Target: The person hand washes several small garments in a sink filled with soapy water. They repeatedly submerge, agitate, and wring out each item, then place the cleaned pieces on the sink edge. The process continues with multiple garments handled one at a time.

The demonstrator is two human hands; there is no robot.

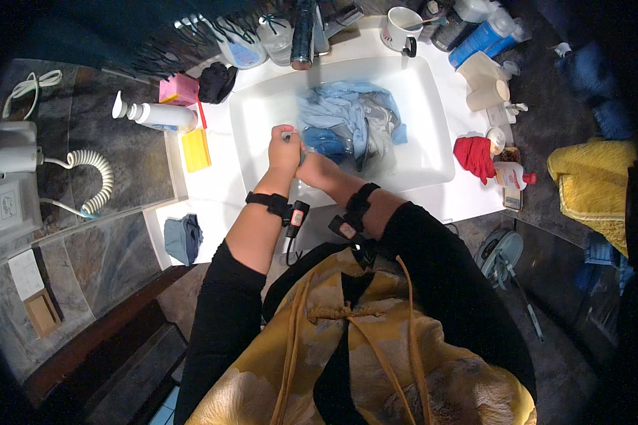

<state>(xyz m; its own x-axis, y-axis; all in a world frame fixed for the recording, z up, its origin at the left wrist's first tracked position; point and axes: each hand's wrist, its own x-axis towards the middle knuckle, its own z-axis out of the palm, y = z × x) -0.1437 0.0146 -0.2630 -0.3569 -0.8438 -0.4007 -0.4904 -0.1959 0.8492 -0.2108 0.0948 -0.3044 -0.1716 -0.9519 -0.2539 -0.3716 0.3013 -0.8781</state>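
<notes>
My left hand (pixel 285 150) is closed in a fist over the left front part of the white sink (pixel 434 106). Right beside it, a little lower, my right hand (pixel 317 170) is closed too, its fingers partly hidden. A bit of greyish cloth (pixel 303 153) shows between the two hands; most of it is covered by my fingers. Beyond my hands, a soaked heap of light blue clothing (pixel 351 106) lies in the water, with a darker blue piece (pixel 324 142) and a grey piece (pixel 379 122) in it.
A dark faucet (pixel 303 42) reaches over the sink's back rim. Left on the counter are a pump bottle (pixel 164 117), a yellow cloth (pixel 196 149) and a folded grey-blue cloth (pixel 182 239). On the right are a red cloth (pixel 473 157), bottles and a mug (pixel 402 27) behind.
</notes>
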